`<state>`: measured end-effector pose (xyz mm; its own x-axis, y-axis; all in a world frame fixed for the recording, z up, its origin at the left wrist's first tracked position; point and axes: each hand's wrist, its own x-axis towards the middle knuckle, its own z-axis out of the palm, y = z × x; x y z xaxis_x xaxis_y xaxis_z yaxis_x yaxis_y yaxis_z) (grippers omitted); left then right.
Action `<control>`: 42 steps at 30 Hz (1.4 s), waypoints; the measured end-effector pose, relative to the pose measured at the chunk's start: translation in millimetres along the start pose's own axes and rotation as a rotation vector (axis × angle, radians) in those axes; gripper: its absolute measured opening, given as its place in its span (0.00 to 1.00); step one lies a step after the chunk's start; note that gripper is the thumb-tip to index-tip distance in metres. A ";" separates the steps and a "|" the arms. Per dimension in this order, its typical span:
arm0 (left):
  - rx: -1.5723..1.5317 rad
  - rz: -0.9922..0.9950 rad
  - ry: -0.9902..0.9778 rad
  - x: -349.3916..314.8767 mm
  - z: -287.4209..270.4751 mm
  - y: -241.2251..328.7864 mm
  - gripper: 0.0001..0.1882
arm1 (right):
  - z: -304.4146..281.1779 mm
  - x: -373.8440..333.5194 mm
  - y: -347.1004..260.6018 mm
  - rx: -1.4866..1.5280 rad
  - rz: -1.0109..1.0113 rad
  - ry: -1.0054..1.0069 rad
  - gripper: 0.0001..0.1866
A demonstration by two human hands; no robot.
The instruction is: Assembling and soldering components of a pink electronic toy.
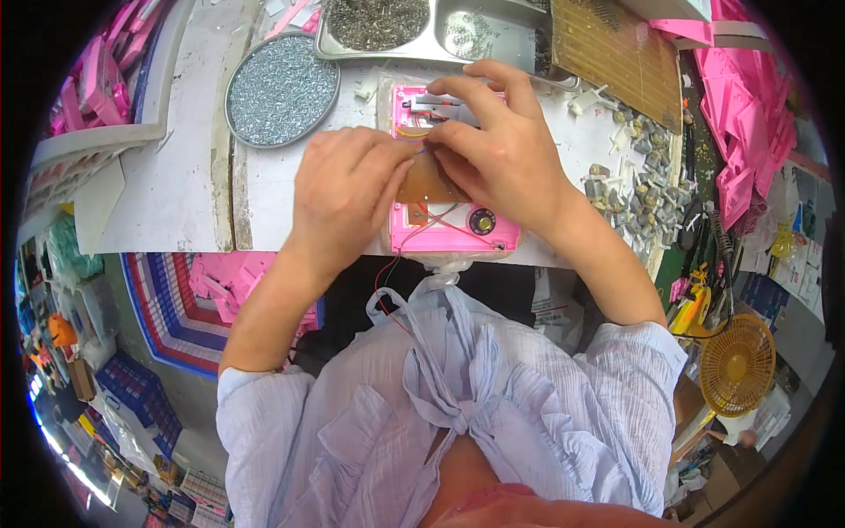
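Observation:
In front of me lies a pink plastic housing [453, 242] with its inside facing up. A plain brown circuit board [427, 183] is held over its middle, partly covered by my fingers. My left hand [348, 180] is closed, with its fingertips pressed together at the board's left edge. The thumb and index finger of my right hand [510, 145] pinch at a thin bluish wire [422, 150] above the board, while its other fingers arch over the housing. A round black part [481, 221] sits at the housing's lower right. Red and dark wires run across it, and some hang over the table edge.
A round tray of small silvery screws [282, 90] stands at left. Behind are metal trays [378, 22] of small hardware. Small grey-and-white parts [638, 167] lie in a heap at right, near pink pieces [744, 114]. Below are a crate [167, 308] and a yellow fan [738, 363].

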<state>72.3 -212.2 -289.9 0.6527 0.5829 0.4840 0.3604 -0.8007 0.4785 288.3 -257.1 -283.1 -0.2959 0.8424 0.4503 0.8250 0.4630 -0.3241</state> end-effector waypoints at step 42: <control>-0.246 -0.445 0.060 17.1 13.9 -13.2 0.10 | -15.3 -20.8 13.5 0.140 0.119 0.200 0.06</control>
<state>87.9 -193.5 -298.1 0.4294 0.8728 0.2319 0.4224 -0.4211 0.8027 313.0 -272.6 -284.2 -0.0879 0.8284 0.5532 0.7697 0.4090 -0.4902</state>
